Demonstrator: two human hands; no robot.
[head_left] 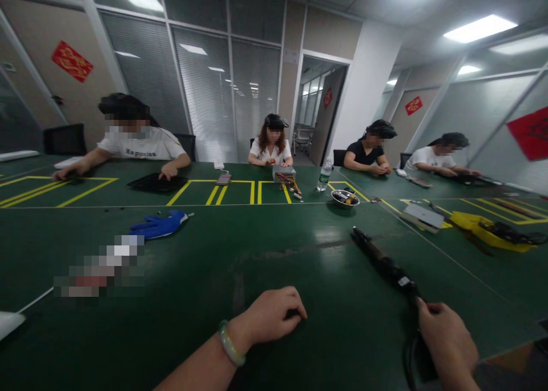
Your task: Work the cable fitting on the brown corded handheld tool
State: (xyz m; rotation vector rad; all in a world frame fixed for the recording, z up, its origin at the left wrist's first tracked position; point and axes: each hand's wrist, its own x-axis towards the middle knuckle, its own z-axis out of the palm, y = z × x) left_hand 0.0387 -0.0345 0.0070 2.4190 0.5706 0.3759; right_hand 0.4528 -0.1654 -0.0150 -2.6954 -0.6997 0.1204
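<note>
My right hand (pixel 447 339) is closed around the rear end of a long, slim black electric screwdriver (pixel 391 271), where its cord starts. The tool lies slanted on the green table, its metal tip pointing away from me to the left. Below my fingers the black cord (pixel 409 359) loops down toward the table edge. My left hand (pixel 274 314), with a pale green bangle (pixel 231 344) on the wrist, rests on the tabletop. Its fingers are loosely curled, the thumb stands apart from the index finger, and I see nothing in it.
A blue glove (pixel 160 225) lies ahead on the left, beside a blurred-out object with a white cable. Farther off are a metal bowl (pixel 345 199) of small parts, a water bottle (pixel 324 174), a white box (pixel 422 217) and a yellow tray (pixel 492 231). Several people sit across the table.
</note>
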